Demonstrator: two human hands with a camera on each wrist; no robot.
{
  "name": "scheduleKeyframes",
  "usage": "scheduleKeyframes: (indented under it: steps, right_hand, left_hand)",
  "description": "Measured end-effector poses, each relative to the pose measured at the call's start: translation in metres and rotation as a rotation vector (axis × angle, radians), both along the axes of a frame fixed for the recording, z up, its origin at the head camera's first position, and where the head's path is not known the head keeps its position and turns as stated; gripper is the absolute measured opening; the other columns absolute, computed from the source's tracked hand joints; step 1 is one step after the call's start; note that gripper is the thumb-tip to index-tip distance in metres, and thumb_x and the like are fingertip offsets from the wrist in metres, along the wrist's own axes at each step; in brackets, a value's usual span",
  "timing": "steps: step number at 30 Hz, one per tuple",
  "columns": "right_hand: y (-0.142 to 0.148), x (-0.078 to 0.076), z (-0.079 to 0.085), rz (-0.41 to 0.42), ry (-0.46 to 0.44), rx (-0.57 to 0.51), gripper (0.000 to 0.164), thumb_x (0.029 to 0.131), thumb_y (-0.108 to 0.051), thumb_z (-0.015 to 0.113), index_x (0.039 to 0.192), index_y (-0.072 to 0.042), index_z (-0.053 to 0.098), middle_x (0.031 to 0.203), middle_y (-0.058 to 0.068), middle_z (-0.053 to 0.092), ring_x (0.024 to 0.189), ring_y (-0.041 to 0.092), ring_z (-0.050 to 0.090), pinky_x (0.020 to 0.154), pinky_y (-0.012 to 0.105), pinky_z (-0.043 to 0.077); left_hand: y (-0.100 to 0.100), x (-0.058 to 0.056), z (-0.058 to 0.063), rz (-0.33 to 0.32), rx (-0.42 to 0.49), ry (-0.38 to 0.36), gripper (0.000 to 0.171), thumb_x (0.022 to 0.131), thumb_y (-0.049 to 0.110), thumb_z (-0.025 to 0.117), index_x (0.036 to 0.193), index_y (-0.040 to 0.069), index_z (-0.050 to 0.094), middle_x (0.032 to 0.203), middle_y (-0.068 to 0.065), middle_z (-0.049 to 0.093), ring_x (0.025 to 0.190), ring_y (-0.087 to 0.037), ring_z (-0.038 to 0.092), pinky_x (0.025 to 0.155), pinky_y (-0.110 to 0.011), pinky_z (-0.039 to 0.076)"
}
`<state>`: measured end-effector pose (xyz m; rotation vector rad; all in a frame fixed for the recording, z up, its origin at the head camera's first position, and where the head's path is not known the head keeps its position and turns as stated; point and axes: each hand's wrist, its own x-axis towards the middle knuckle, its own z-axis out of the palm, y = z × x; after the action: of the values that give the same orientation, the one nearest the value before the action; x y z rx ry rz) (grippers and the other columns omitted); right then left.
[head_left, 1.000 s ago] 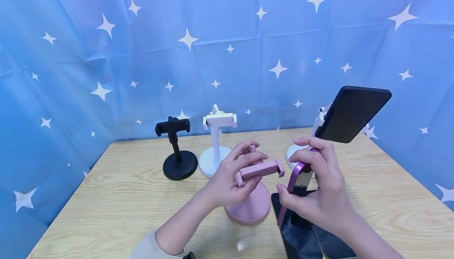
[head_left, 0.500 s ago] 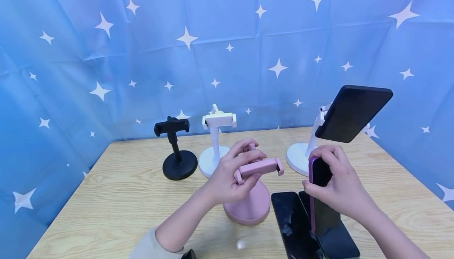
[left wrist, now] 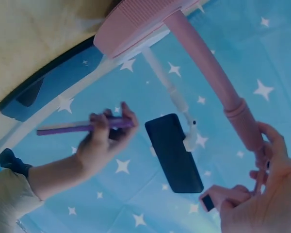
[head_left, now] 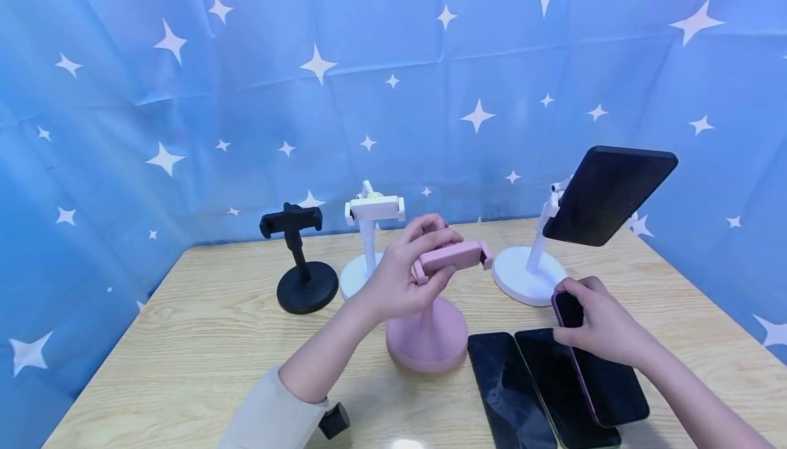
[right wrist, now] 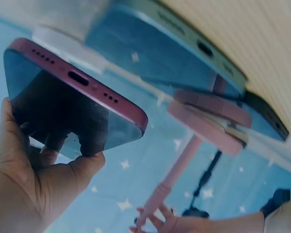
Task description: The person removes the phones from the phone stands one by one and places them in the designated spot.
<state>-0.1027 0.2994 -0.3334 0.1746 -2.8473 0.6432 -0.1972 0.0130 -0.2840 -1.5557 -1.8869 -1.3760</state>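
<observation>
My left hand (head_left: 396,285) grips a pink phone stand by its clamp head (head_left: 455,256), fingers behind and thumb in front. The stand's round pink base (head_left: 427,339) is below, and its clamp is unoccupied. With thumb and fingers on its two long edges, my right hand (head_left: 605,329) holds a purple-edged smartphone (head_left: 611,384), screen up, at the right of two dark phones. It overlaps the nearer dark phone (head_left: 556,374) in the head view; the other dark phone (head_left: 507,381) lies left of that one. The right wrist view shows the purple phone's charging-port end (right wrist: 77,77).
Behind stand a black phone stand (head_left: 307,287) and a white phone stand (head_left: 375,208), both with unoccupied clamps. At the back right, a second white stand (head_left: 529,275) carries a tilted black phone (head_left: 609,196). A blue starry cloth (head_left: 369,59) hangs behind the wooden table (head_left: 203,339).
My right hand has carried the purple phone rightward and down, from beside the pink clamp to over the dark phones, tilting it flatter. The pink stand has shifted upward in view with my left hand.
</observation>
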Motion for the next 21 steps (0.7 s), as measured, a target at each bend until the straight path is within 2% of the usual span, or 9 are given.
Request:
scheduleKeyframes:
  steps: [4, 11, 15, 21]
  right_hand:
    - [0.013, -0.004, -0.009, -0.017, -0.064, 0.032, 0.056, 0.062, -0.016, 0.077, 0.108, 0.005, 0.053, 0.1, 0.028, 0.048, 0.087, 0.035, 0.047, 0.064, 0.041, 0.045]
    - [0.022, -0.008, -0.017, -0.027, -0.108, 0.042, 0.06, 0.063, -0.02, 0.077, 0.11, 0.008, 0.053, 0.098, 0.025, 0.05, 0.088, 0.034, 0.047, 0.065, 0.041, 0.045]
    - [0.025, -0.01, -0.019, -0.028, -0.114, 0.053, 0.059, 0.063, -0.02, 0.077, 0.109, 0.008, 0.053, 0.095, 0.022, 0.051, 0.085, 0.032, 0.047, 0.064, 0.039, 0.044]
    - [0.027, -0.011, -0.022, -0.03, -0.15, 0.047, 0.059, 0.064, -0.02, 0.076, 0.11, 0.008, 0.053, 0.093, 0.02, 0.051, 0.08, 0.027, 0.046, 0.062, 0.036, 0.042]
  left_hand:
    - [0.011, -0.011, 0.006, 0.028, 0.003, 0.033, 0.032, 0.081, 0.005, 0.062, 0.112, 0.003, 0.059, 0.117, -0.014, 0.046, 0.1, -0.02, 0.052, 0.085, -0.022, 0.046]
    - [0.029, -0.032, 0.011, 0.059, -0.026, 0.025, 0.031, 0.082, 0.006, 0.062, 0.112, 0.002, 0.06, 0.117, -0.014, 0.047, 0.096, -0.02, 0.053, 0.082, -0.019, 0.045]
    - [0.037, -0.044, 0.009, 0.082, -0.025, 0.029, 0.031, 0.082, 0.006, 0.061, 0.113, 0.003, 0.06, 0.117, -0.013, 0.048, 0.099, -0.021, 0.052, 0.082, -0.019, 0.044]
    - [0.045, -0.058, 0.0, 0.08, -0.02, 0.026, 0.031, 0.083, 0.005, 0.06, 0.113, 0.003, 0.059, 0.117, -0.014, 0.046, 0.098, -0.022, 0.052, 0.081, -0.019, 0.045]
